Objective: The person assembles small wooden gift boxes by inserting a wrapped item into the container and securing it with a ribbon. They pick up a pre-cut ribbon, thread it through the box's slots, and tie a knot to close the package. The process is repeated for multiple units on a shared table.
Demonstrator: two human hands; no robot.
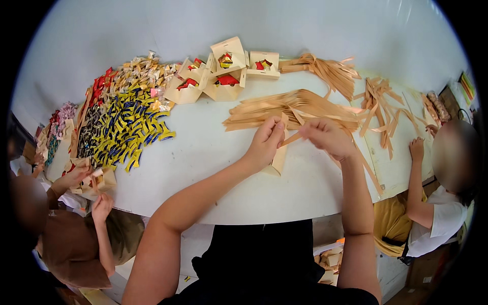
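My left hand (265, 143) is closed on a small cream paper box (277, 161) near the middle of the white table. Its fingers and thumb pinch the box's upper part, hiding some of it. Close by on the right, my right hand (330, 138) is closed on a tan satin ribbon (292, 138) that stretches across to the box. Just beyond both hands lies a thick bundle of matching ribbons (290, 104). What the box contains cannot be seen.
Open cream boxes (223, 91) with wrapped sweets stand at the back. A heap of yellow-and-blue sweets (129, 122) covers the left side. More ribbons (325, 73) lie at the back right. One person handles a box (104, 180) at left; another person's hand (417, 149) rests at right.
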